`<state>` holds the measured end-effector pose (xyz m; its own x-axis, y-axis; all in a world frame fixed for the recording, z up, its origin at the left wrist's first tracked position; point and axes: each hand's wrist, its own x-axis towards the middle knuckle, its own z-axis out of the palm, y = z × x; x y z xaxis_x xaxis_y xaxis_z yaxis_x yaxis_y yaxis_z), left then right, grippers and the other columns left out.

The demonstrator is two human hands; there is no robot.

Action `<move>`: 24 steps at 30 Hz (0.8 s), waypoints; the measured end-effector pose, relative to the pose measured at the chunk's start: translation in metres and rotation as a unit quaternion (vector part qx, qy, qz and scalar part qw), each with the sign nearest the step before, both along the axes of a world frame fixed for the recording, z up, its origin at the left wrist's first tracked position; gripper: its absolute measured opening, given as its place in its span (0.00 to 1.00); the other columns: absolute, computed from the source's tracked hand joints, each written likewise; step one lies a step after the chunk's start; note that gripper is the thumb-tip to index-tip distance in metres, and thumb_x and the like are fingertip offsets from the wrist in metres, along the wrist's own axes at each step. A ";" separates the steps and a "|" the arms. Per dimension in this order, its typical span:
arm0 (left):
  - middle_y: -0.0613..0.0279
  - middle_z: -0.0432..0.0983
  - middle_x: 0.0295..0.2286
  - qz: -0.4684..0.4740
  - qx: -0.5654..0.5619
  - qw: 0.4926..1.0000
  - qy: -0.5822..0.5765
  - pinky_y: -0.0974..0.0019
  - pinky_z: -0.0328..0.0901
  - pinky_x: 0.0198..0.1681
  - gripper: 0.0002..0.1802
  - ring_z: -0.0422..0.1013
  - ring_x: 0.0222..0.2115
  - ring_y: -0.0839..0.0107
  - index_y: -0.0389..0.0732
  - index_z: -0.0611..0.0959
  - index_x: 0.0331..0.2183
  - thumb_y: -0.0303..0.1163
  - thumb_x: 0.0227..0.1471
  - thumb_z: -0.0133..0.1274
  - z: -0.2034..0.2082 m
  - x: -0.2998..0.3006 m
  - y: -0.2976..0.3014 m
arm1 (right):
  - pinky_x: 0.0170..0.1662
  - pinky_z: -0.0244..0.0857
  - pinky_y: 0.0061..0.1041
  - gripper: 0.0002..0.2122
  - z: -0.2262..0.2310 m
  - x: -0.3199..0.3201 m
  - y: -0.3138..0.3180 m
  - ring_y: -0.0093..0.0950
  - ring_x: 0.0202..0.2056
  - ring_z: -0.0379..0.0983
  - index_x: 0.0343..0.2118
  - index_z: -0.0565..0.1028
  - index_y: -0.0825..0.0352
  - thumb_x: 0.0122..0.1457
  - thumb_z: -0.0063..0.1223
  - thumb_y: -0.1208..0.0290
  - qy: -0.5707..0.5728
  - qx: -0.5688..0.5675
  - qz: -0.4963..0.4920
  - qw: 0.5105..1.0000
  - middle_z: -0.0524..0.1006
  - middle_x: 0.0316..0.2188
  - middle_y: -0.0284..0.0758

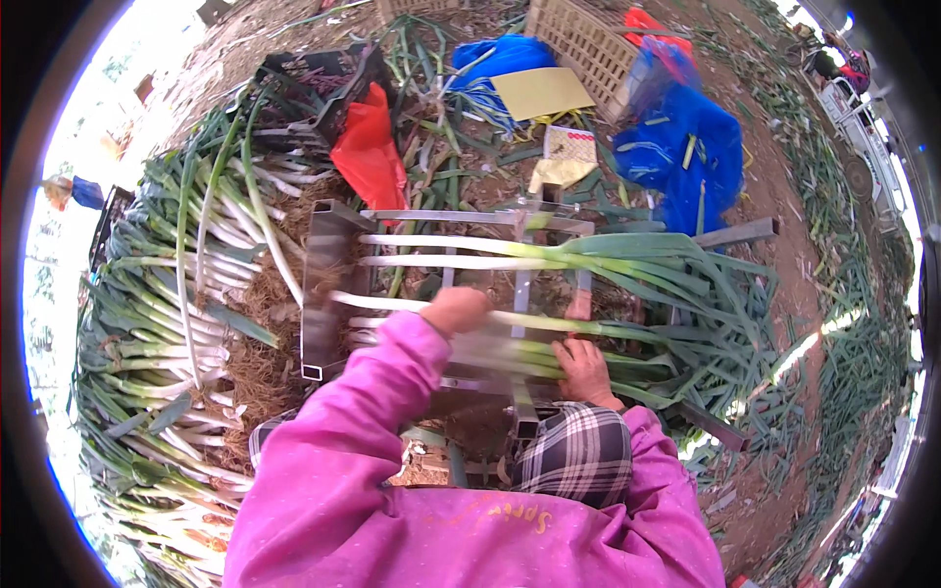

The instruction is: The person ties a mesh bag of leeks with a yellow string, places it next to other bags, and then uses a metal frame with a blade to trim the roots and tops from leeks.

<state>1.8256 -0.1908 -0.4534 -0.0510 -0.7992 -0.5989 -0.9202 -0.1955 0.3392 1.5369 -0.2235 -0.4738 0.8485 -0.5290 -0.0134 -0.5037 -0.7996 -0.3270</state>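
While the metal rack (321, 304) sits low by the person's knees, a row of leeks (470, 263) lies across it, white ends to the left and green leaves to the right. A tall flat plate makes the rack's left edge, and a big leek pile (147, 343) comes up close beside it, so room there is tight. On the right, two bars stick out among the leaves. Past them is wider room, with leaf scraps (843, 412) on the brown ground (779, 186). A red bag (371, 147) lies near the far left corner, and a blue bag (711, 147) near the far right one. On the near side, a checked knee (573, 456) is just under the right hand (585, 370). That hand is bent over the green part of the nearest leeks and touches them; I can't tell if it pinches any. The left hand (459, 312) is blurry and looks curled, over the middle of the stalks. I can't tell if it grips one.
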 end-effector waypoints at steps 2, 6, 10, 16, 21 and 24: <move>0.52 0.76 0.34 0.014 -0.076 0.996 -0.046 0.52 0.63 0.43 0.21 0.73 0.38 0.58 0.50 0.77 0.44 0.46 0.49 0.49 -0.041 -0.021 0.013 | 0.46 0.60 0.36 0.30 0.007 -0.001 0.001 0.37 0.44 0.64 0.47 0.70 0.63 0.33 0.59 0.73 0.005 0.010 0.000 1.000 0.68 0.41 0.36; 0.52 0.73 0.32 0.104 -0.271 0.957 0.003 0.54 0.61 0.41 0.20 0.71 0.36 0.56 0.46 0.79 0.37 0.51 0.52 0.47 -0.043 -0.065 0.024 | 0.48 0.59 0.37 0.31 0.008 -0.017 -0.001 0.38 0.45 0.63 0.48 0.69 0.63 0.32 0.59 0.74 0.042 0.008 -0.024 0.999 0.67 0.42 0.37; 0.51 0.75 0.19 0.106 -0.241 0.963 0.061 0.53 0.65 0.29 0.25 0.72 0.23 0.53 0.44 0.82 0.22 0.53 0.53 0.43 -0.048 -0.046 0.029 | 0.48 0.59 0.37 0.31 0.011 -0.005 -0.001 0.38 0.45 0.63 0.47 0.70 0.63 0.32 0.60 0.73 0.046 -0.001 -0.001 0.999 0.67 0.43 0.38; 0.51 0.76 0.20 0.105 -0.203 0.972 0.047 0.53 0.67 0.28 0.27 0.73 0.23 0.52 0.44 0.83 0.24 0.53 0.55 0.38 -0.053 -0.040 0.036 | 0.58 0.48 0.48 0.31 0.022 0.002 -0.001 0.44 0.60 0.49 0.46 0.70 0.63 0.31 0.64 0.69 0.091 -0.036 -0.002 0.995 0.55 0.58 0.45; 0.54 0.77 0.27 0.091 -0.177 0.980 0.028 0.54 0.66 0.33 0.20 0.74 0.29 0.56 0.45 0.83 0.28 0.49 0.53 0.43 -0.042 -0.040 0.034 | 0.59 0.47 0.49 0.33 0.007 -0.006 -0.006 0.42 0.58 0.52 0.48 0.65 0.64 0.32 0.64 0.69 0.071 0.014 0.014 0.997 0.58 0.56 0.43; 0.61 0.72 0.38 0.113 -0.432 0.894 -0.047 0.54 0.60 0.44 0.12 0.68 0.41 0.62 0.46 0.79 0.36 0.37 0.47 0.52 -0.036 -0.027 0.007 | 0.58 0.49 0.47 0.36 0.006 -0.009 -0.008 0.41 0.55 0.56 0.51 0.63 0.64 0.33 0.63 0.70 0.052 0.009 0.004 0.999 0.61 0.52 0.42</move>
